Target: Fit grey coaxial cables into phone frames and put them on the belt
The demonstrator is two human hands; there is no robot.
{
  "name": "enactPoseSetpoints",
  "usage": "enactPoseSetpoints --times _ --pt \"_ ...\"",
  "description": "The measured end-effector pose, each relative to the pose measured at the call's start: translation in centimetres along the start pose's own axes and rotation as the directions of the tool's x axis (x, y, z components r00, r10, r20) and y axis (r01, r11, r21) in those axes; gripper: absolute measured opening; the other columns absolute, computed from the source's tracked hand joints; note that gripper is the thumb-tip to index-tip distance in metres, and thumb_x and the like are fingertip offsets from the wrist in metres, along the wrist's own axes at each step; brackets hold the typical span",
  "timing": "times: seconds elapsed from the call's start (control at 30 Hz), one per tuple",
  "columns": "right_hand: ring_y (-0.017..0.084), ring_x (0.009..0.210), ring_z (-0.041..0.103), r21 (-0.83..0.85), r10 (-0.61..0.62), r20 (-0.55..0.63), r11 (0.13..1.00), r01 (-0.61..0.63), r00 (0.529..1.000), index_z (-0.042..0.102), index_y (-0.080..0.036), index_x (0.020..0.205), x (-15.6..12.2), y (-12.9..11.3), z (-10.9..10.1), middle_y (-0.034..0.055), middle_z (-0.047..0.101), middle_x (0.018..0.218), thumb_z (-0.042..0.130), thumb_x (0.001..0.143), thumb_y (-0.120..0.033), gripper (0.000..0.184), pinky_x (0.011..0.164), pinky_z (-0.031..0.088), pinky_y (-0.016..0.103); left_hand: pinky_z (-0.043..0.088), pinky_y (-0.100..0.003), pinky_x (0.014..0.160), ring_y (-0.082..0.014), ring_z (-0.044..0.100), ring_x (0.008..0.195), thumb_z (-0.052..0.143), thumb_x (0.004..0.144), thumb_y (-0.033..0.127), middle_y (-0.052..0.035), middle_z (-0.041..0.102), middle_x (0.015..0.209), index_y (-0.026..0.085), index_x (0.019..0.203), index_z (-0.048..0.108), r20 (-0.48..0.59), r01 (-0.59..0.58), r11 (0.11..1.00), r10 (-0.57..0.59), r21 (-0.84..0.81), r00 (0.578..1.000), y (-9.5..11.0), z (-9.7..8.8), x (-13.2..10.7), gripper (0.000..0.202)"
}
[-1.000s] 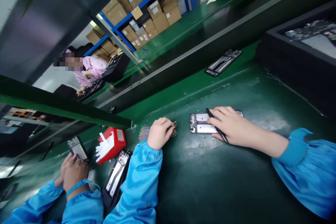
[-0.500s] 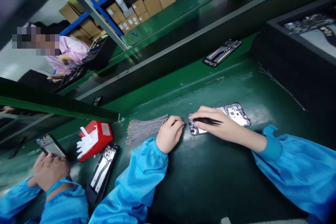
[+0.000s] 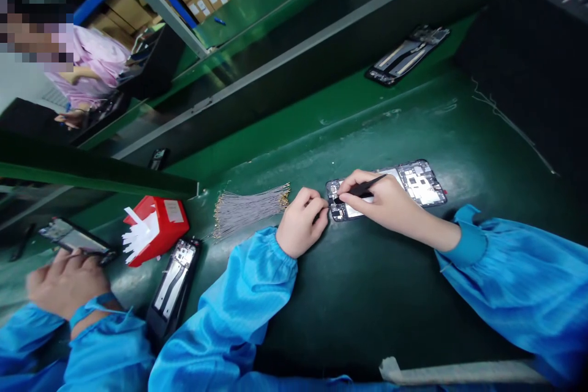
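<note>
An opened phone (image 3: 420, 187) lies flat on the green bench with its boards and a silver plate exposed. My right hand (image 3: 381, 202) grips black tweezers (image 3: 362, 187), their tip over the phone's left end. At that same end, the curled fingers of my left hand (image 3: 303, 222) meet the phone's edge, pinched together. Anything between them is too small to make out. Just left of this hand lies a bundle of thin grey cables (image 3: 250, 211) with gold-coloured ends.
A red box (image 3: 172, 226) with white paper strips stands left of the cables, beside another opened phone (image 3: 177, 275). A neighbour's hand (image 3: 68, 282) touches a phone at far left. One phone frame (image 3: 408, 55) lies at the back; a black foam box (image 3: 519, 73) stands right.
My left hand has moved right, from the cable bundle's end to the phone's edge. The tweezers have tilted in my right hand. The view has shifted slightly.
</note>
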State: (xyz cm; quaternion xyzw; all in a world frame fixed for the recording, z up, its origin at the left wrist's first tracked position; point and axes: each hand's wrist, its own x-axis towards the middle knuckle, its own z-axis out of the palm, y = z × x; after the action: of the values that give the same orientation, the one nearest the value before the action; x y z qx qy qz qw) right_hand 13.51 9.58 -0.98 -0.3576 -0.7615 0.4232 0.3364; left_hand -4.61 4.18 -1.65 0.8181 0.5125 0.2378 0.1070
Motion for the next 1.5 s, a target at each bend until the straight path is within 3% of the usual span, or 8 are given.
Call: enactPoseSetpoints --times 0.4,1.5 --pt "0.014 0.072 0.060 -0.002 0.014 -0.005 1.000 -0.014 1.000 0.059 -0.018 0.076 -0.13 -0.13 -0.03 0.0009 0.064 0.075 0.054 0.076 -0.020 0.005 0.063 0.045 0.025 0.045 -0.020 0.062 -0.0101 0.049 0.067 0.046 0.083 0.016 -0.0026 0.049 0.077 0.015 0.078 0.056 -0.025 -0.006 0.997 0.008 0.070 1.000 0.23 0.21 0.06 0.010" --pt "0.014 0.073 0.061 0.000 0.005 0.009 1.000 -0.005 1.000 0.059 -0.018 0.076 -0.04 0.02 0.05 0.0010 0.065 0.077 0.055 0.077 -0.022 0.006 0.065 0.047 0.025 0.044 -0.020 0.062 -0.0111 0.049 0.069 0.045 0.083 0.017 -0.0025 0.049 0.075 0.016 0.076 0.055 -0.027 -0.028 0.990 0.032 0.137 0.999 0.27 0.34 0.00 0.012"
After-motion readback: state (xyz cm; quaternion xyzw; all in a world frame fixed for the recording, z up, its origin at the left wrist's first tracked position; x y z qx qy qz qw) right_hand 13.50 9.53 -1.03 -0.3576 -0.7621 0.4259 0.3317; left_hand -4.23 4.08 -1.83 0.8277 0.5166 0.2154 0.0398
